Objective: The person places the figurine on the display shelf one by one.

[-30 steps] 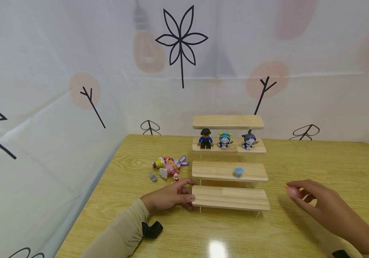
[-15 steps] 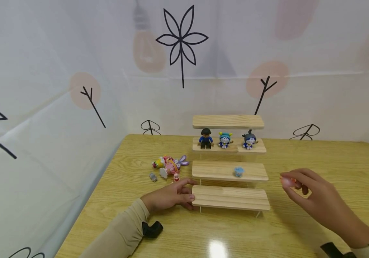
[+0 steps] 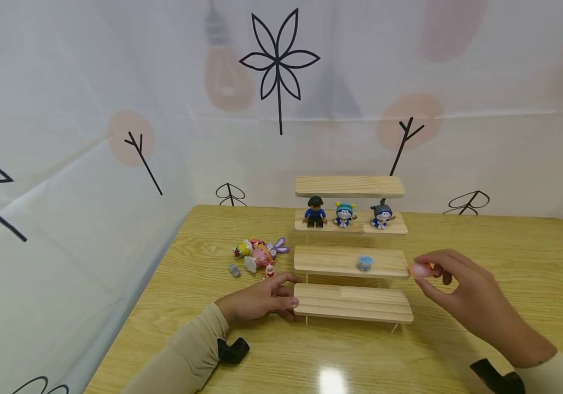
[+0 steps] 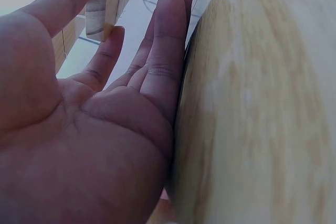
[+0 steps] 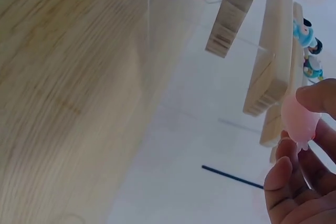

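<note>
A tiered wooden display stand [image 3: 352, 302] has several plank shelves on clear supports. My left hand [image 3: 259, 300] holds the left end of its lowest plank between thumb and forefinger; in the left wrist view the plank's end [image 4: 100, 9] sits between them, and the other fingers lie along the tabletop. My right hand [image 3: 473, 301] pinches a small pink rounded toy figure [image 3: 420, 270] between thumb and fingertips, in the air at the right end of the second plank from the bottom. In the right wrist view the pink toy [image 5: 299, 119] looks smooth, its far side hidden.
A small blue toy [image 3: 365, 263] stands on the second plank. Above it, a dark-capped figure [image 3: 315, 212] and two blue-clad figures [image 3: 344, 214] stand in a row. Several toys [image 3: 261, 254] lie left of the stand, with a small grey one [image 3: 234, 270]. Printed cloth hangs behind.
My right hand has moved left and slightly up with the pink toy, from beside the stand to the second plank's right end. My left hand stays on the lowest plank.
</note>
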The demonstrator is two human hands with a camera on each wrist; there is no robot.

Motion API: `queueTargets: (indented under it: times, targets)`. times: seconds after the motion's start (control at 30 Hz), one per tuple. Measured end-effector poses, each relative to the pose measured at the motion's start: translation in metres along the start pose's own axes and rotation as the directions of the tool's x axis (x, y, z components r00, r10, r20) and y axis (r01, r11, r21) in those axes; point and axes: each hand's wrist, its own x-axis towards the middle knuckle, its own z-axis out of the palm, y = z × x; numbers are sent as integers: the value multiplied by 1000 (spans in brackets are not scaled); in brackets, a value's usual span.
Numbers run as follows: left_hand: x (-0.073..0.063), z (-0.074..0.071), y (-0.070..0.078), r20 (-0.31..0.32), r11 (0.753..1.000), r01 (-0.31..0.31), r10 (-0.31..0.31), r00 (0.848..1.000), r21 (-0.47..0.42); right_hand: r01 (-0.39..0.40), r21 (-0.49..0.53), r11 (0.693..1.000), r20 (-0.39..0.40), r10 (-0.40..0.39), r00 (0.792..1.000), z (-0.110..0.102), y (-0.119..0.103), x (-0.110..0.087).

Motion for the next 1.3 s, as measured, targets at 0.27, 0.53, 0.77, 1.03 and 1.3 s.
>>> queueTargets:
  times: [0.27,0.53,0.77,1.03,1.3]
  targets:
    - [1,-1,0,-2,1000,6,-6,1000,2,35,14,999,0,-35,999,9,-4,11]
    - [3,-1,-1,7,1000,-1,1,1000,-1,93,103,990,-2,-93,996,17,-4,16]
    - [2,-2,0,8,1000,1,-1,1000,3,104,129,986,0,-105,994,22,-6,21]
    - [1,-2,-1,9,1000,1,-1,1000,-6,64,137,988,11,-66,998,25,-10,21]
    - [1,-3,0,4,1000,3,-3,1000,8,76,153,985,-42,-71,997,31,-10,22]
